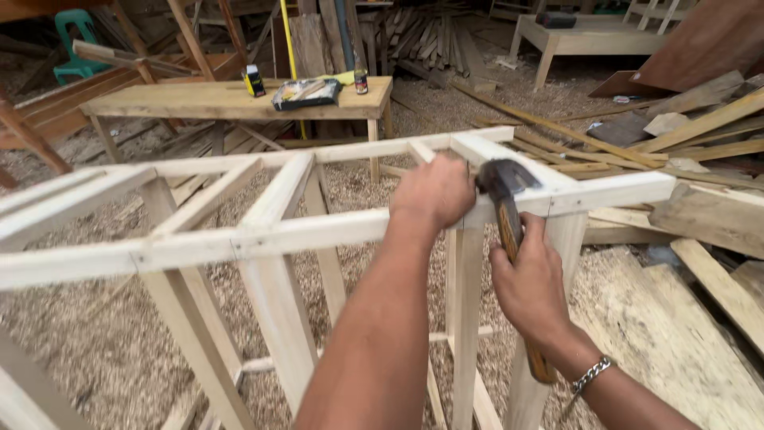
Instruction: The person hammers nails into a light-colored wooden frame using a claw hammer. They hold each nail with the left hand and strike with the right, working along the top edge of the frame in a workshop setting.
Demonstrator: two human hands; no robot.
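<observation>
Right hand (532, 283) grips dark-headed, wooden-handled hammer (506, 199).

Frame (318, 227): pale bare wood, matt, sanded smooth. Hammer (509, 215): dark dull metal head, glossy brown wood handle. Floor (95, 334): rough wood shavings. Far workbench (223, 99): raw wood.

counter (199, 99) behind, carrying paint tray (305, 94), small dark bottle (361, 80), yellow-black box (254, 80) | green plastic chair (73, 44) far left | loose planks (676, 131) right | sawdust floor (103, 334)
</observation>
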